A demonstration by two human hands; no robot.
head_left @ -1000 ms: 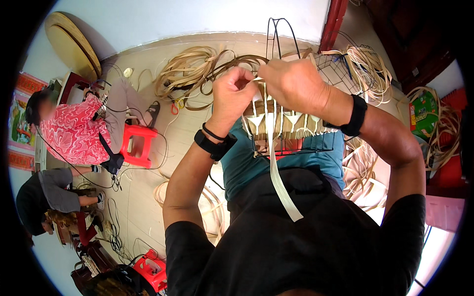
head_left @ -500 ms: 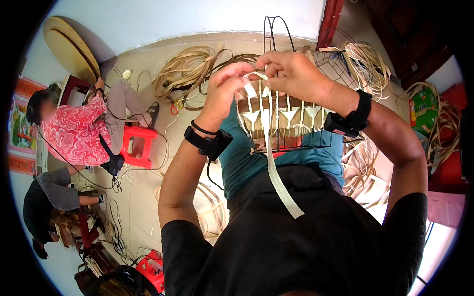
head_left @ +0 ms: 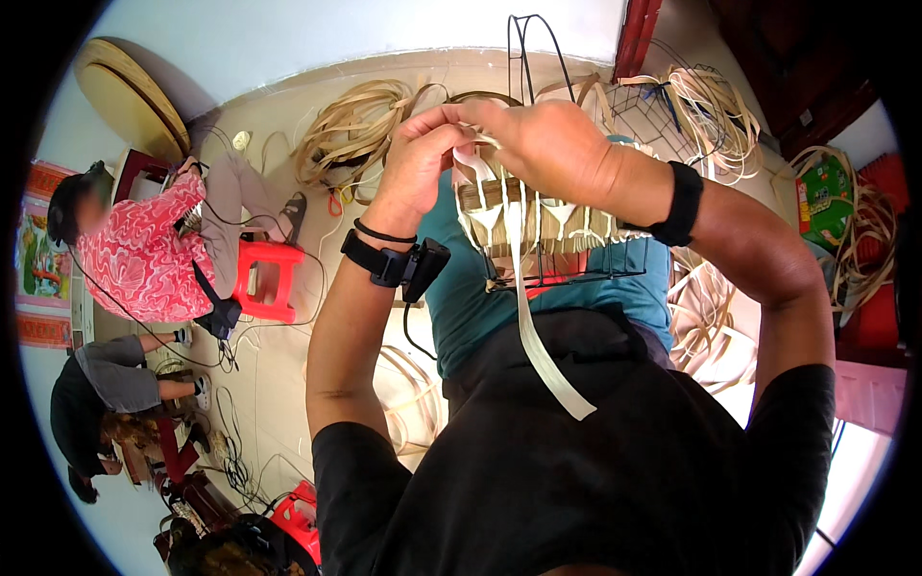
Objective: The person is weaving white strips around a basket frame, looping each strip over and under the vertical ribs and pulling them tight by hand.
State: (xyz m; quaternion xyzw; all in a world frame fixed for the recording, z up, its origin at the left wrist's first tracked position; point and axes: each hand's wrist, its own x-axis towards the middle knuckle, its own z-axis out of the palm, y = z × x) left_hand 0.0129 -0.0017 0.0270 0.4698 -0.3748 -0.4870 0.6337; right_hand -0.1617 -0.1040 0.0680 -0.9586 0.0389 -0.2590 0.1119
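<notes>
Across the lap (head_left: 456,322): one wire-framed woven basket (head_left: 549,231), apparently propped there to leave both hands free. Left hand (head_left: 423,163): fingers pinched on a pale strip (head_left: 470,161). Right hand (head_left: 549,144): curled alongside, fingertips obscured, hold cannot be told.

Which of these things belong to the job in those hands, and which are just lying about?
In the job:
left hand and right hand, fingers together at the strip
white strip
basket on the lap

Apparently just lying about:
round boards against the wall
green packet, far right
tan coil on the floor, perhaps spare material
</notes>
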